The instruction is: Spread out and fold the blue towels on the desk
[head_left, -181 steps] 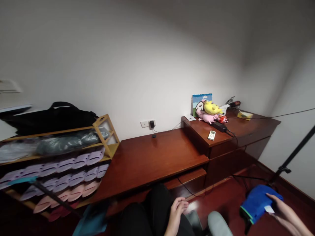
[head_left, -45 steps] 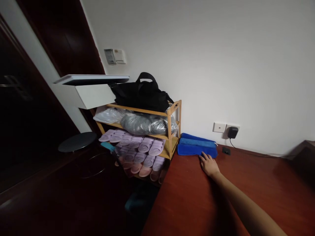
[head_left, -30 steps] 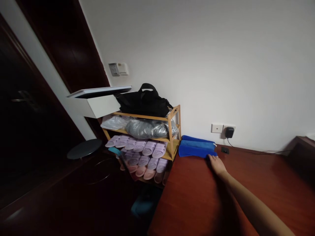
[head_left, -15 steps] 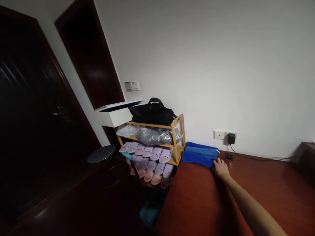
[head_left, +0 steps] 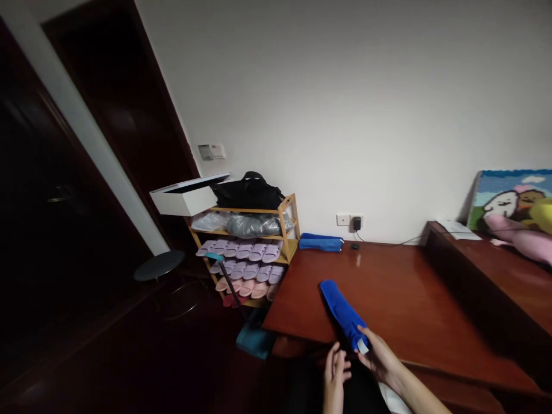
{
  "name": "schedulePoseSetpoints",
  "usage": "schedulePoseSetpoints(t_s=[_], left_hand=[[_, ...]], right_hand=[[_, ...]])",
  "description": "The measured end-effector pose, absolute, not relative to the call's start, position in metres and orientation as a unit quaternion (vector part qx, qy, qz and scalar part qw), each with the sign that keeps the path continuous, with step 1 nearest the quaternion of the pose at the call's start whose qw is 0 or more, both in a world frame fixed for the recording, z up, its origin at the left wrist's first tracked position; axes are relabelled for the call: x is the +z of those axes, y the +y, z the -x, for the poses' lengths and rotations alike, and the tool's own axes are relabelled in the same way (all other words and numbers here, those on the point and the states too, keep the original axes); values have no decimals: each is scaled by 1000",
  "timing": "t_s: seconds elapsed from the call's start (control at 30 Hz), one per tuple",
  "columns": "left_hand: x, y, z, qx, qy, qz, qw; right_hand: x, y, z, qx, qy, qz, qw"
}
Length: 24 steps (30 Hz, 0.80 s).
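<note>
A folded blue cloth (head_left: 344,307) with a white tag at its near end is held by my right hand (head_left: 378,355), its far end angled up and left over the table. My left hand (head_left: 336,371) is just left of the tagged end, fingers apart, holding nothing. More folded blue cloths (head_left: 321,243) lie stacked at the table's back left corner, against the wall.
The reddish-brown table (head_left: 401,299) meets a raised ledge (head_left: 487,276) at right, with a pink plush toy (head_left: 524,241). Left stand a slipper rack (head_left: 287,230) with a black bag (head_left: 250,192) and white box (head_left: 185,201), and a round stool (head_left: 159,264).
My right hand has taken one blue cloth off the stack and brought it toward me. My left hand has come into view. The view has turned right, showing the ledge and plush toy.
</note>
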<state>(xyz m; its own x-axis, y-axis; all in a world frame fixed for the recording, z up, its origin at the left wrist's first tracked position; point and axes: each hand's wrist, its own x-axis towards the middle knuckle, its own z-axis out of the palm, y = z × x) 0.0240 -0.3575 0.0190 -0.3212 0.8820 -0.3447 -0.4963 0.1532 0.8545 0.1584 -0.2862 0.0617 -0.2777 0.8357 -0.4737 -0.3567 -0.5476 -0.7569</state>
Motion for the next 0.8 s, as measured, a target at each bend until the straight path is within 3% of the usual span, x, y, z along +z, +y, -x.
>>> schedulePoseSetpoints(t_s=[0.23,0.8], left_hand=[[72,-380,-64,668,445,-258,537],[83,-388,-78,650,513,-324,459]], right_hand=[[98,-343,-173,710,-339,443,429],[92,-367,-207,699,-408,409,422]])
